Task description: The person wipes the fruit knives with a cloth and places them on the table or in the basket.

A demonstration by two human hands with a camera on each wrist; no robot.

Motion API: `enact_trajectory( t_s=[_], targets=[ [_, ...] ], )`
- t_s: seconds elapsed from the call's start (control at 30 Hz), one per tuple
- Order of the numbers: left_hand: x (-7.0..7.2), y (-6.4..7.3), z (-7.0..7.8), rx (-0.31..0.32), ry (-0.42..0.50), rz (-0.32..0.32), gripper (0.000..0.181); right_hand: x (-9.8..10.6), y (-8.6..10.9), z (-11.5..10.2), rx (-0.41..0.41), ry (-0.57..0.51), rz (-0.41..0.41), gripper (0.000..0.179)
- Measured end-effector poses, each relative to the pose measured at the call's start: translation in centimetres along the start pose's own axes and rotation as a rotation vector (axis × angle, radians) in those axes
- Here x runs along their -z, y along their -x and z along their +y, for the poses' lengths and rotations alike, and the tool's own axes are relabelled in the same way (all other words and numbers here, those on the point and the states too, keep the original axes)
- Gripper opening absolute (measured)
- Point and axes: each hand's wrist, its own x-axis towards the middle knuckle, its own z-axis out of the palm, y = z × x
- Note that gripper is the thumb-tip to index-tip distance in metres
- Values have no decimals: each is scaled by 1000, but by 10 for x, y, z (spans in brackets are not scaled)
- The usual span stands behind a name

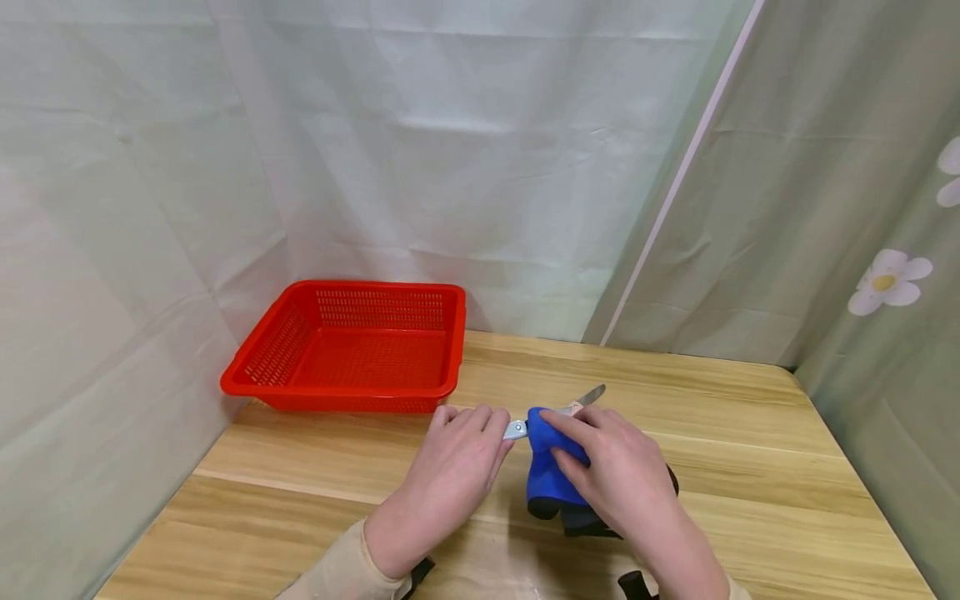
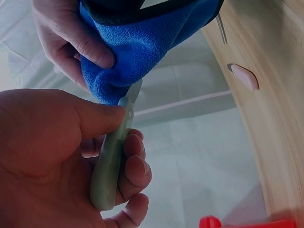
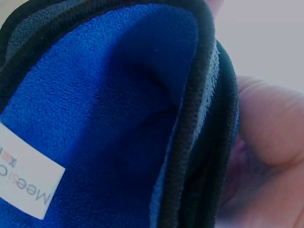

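Observation:
My left hand grips the pale green handle of a folding knife, thumb along its upper end. Its blade runs from the handle into a blue microfibre cloth, which hides most of it. My right hand pinches the cloth over the blade between thumb and fingers. The cloth hangs in folds, with a black edging and a white label. Just beyond the cloth a metal blade shows beside the right fingers. A small pink handle lies on the table in the left wrist view.
A red plastic basket with slotted walls stands at the back left of the wooden table. Pale curtains hang behind and at both sides, with white flowers on the right one. Black wrist straps show near the bottom edge.

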Motion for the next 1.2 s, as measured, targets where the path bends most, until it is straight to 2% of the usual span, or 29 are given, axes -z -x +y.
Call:
enact_trajectory(
  t_s=[0.13, 0.37, 0.73, 1.2],
  targets=[
    [0, 0, -1, -2, 8, 11, 24, 1, -1, 3, -21, 7, 0, 52],
    [0, 1, -1, -22, 4, 78, 27, 4, -2, 8, -42, -3, 18, 51],
    [2, -1, -1, 7, 9, 29, 25, 8, -5, 18, -113, -4, -31, 51],
    [3, -1, -2, 1, 14, 33, 25, 9, -5, 26, -146, 5, -34, 49]
  ],
)
